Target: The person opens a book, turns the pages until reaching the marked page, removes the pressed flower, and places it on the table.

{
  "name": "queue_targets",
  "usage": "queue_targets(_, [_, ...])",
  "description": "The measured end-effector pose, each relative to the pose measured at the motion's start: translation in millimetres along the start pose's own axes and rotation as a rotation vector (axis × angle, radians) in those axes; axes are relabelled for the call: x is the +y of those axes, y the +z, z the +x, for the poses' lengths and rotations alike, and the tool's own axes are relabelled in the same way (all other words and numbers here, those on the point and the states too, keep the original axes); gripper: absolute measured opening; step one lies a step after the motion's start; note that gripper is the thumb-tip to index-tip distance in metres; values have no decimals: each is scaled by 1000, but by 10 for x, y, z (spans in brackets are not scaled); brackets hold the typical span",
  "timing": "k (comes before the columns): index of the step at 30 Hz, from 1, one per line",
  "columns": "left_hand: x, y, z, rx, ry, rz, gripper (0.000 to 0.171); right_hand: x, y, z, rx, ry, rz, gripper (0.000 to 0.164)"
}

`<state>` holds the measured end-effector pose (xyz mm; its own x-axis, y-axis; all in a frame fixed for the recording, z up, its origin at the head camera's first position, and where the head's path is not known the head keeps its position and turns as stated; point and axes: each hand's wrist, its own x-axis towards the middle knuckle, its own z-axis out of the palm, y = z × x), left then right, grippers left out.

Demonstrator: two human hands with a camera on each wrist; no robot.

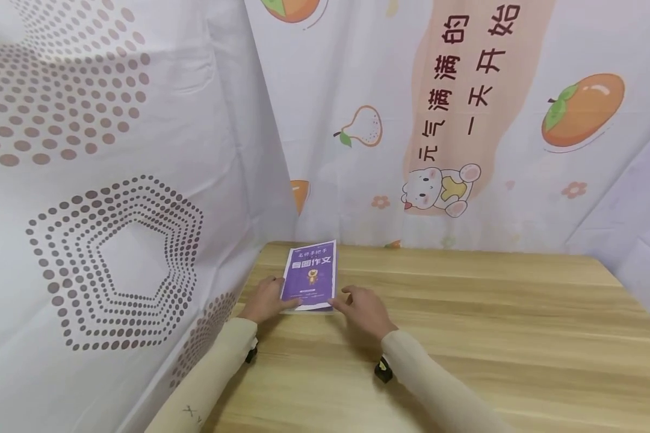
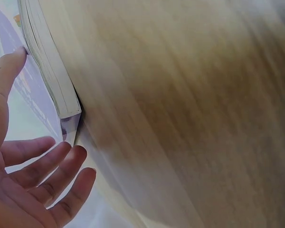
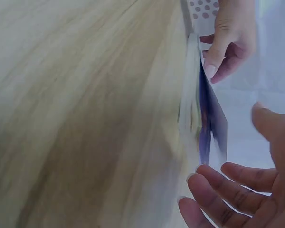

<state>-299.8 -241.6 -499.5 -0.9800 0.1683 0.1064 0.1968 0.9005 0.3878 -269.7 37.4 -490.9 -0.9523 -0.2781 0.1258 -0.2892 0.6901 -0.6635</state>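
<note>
- Purple-and-white paper-covered book: just below frame centre, on light wood-grain table.
- Left hand: thumb and fingers gripping book's lower-left corner.
- Right hand: fingers apart, at lower-right corner; contact unclear.

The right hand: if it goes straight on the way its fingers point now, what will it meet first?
Most likely the right hand would meet the right edge of the purple book. In the head view little or no gap shows between them, so they may already touch.
</note>
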Motion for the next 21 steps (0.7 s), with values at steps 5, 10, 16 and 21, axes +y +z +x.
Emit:
queue_targets(5, [-26, -24, 28, -2, -9, -8, 53, 49, 109, 75, 13, -61, -33, 55])
queue_targets(10, [-56, -17, 65, -5, -18, -24, 46, 39, 209, 112, 26, -76, -55, 47])
queue_targets(16, [-39, 7, 82, -28, -54, -56, 47, 6, 253, 128, 20, -30, -73, 35])
queue_targets(21, [-51, -4, 101, -38, -74, -48, 46, -18, 237, 157, 7, -10, -62, 28])
